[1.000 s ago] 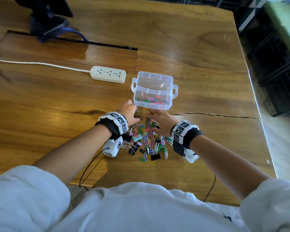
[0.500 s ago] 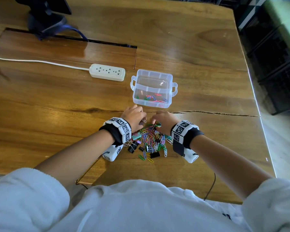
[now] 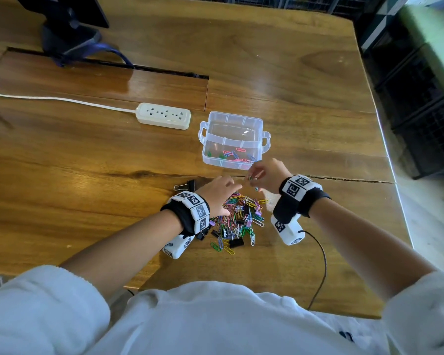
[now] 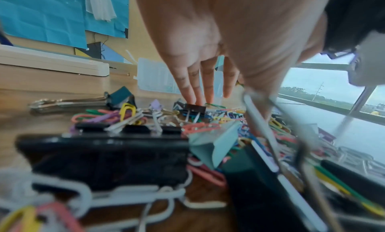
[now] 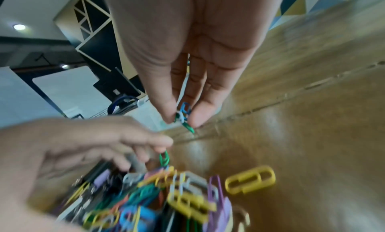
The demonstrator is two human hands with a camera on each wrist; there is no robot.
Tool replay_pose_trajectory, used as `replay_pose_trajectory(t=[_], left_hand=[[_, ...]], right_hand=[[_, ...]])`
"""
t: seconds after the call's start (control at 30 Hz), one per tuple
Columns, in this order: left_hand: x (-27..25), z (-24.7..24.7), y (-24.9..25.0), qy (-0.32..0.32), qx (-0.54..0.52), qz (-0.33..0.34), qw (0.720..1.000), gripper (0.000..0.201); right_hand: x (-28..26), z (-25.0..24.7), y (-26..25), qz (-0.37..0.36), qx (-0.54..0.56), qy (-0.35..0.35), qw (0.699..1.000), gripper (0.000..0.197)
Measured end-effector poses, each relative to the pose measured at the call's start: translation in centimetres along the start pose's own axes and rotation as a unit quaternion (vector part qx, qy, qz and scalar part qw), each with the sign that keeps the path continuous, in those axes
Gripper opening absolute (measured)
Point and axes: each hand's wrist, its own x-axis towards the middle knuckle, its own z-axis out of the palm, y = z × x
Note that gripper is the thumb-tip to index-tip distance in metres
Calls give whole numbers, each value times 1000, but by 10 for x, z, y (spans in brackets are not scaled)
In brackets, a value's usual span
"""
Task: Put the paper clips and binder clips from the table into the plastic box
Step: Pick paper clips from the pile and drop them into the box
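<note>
A clear plastic box [image 3: 256,124] stands open on the wooden table with a few coloured paper clips [image 3: 235,155] in it. In front of it lies a pile of paper clips and binder clips [image 3: 241,219]. My right hand [image 3: 250,176] is raised between pile and box, and in the right wrist view my right hand [image 5: 181,120] pinches a few blue, green and white paper clips [image 5: 184,114]. My left hand [image 3: 237,187] reaches over the pile's far edge. Its straight fingers [image 4: 195,90] point down and touch a black binder clip [image 4: 194,108].
A white power strip [image 3: 163,116] with its cord lies left of the box. A monitor base [image 3: 69,34] stands at the back left beside a cable slot. One black binder clip [image 3: 189,185] lies apart, left of the pile. The table edge [image 3: 387,160] runs close on the right.
My right hand has risen off the pile towards the box with clips pinched in it. My left hand has slid to the right along the pile's far edge.
</note>
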Motion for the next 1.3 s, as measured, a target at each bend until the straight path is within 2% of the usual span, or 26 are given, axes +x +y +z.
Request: replay_pose_trajectory(t=[0.17,0.3,0.37,0.47,0.63,0.7,0.87,1.03,1.1,1.23,1.3], left_hand=[[5,-1,-3,-23,17,14,999,68],[8,-1,2,-21,28,29,999,50],[10,0,4,-22,21,20,999,39],[14,-3,7,-43,-3,-27,999,28],[17,-9,11,-57,1,-48,997,28],[16,-11,9,-56,-7,-35,998,27],[15,-19,1,-47,-42,-29,998,27],[7,-26,-3,-10,-81,-29,996,26],[4,-31,-2,12,-105,-34,994,25],[1,-49,-1,69,-167,-45,982,22],[4,-59,-3,90,-185,-47,978,23]], right_hand=[[20,-28,-7,-10,28,82,996,8],[40,-32,-15,7,21,115,993,11],[47,-29,-19,21,12,107,994,14],[51,-24,-25,20,-46,79,996,21],[40,-15,-30,-21,-154,2,988,26],[32,-14,-29,-44,-156,-18,987,24],[15,-12,-17,-70,-152,-17,986,24],[-2,-11,-5,-82,-164,-22,983,27],[-9,-9,2,-83,-162,3,983,29],[-28,-1,20,-136,-127,123,975,24],[-39,4,27,-144,-123,141,972,19]])
